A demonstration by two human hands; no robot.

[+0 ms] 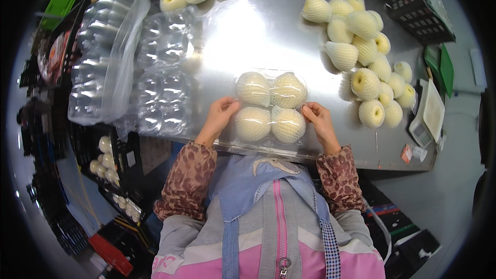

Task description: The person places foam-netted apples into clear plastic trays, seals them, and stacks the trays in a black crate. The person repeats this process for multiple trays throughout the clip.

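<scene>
A closed clear plastic clamshell (271, 103) lies before me at the table's near edge, with several round fruits in pale foam nets (252, 124) filling its cups in two rows. My left hand (221, 115) pinches its left rim between thumb and fingers. On the opposite side, my right hand (319, 121) holds the right rim the same way. Foam netting hides most of each fruit's surface.
Loose net-wrapped fruits (363, 52) are heaped to the right on the steel table (217, 66). An open clamshell (164, 73) lies left, beside bagged stacked clamshells (100, 62). A white scale (427, 114) stands far right, near a black crate (416, 4).
</scene>
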